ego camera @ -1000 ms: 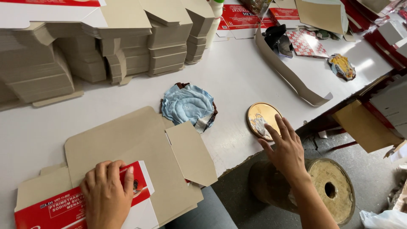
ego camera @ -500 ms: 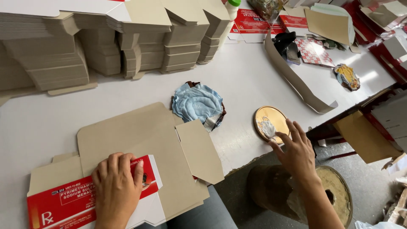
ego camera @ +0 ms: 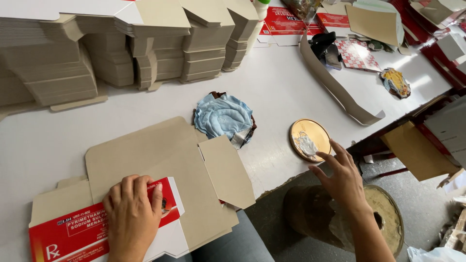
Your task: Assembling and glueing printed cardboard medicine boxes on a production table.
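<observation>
white table [ego camera: 286, 92] with tall stacks of flat grey cardboard [ego camera: 121, 53] at the back | flat box [ego camera: 145, 194] lies at the near edge | left hand [ego camera: 131, 218] flat, fingers spread, pressing its red flap, gripping nothing | blue rag [ego camera: 223, 116] just behind box | right hand [ego camera: 342, 179] open, fingertips at small round gold dish [ego camera: 309, 139]

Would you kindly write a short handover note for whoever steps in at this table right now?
Left hand: flat, palm down on the red and white folded panel of the flattened carton at the table's near edge.
Right hand: open, holds nothing, fingertips at the round gold dish with a whitish smear.
Blue cloth lies between carton and dish. Stacks of flat cartons stand at the back.
Done: one panel folded over.
Left: the other flaps lie open.
</observation>
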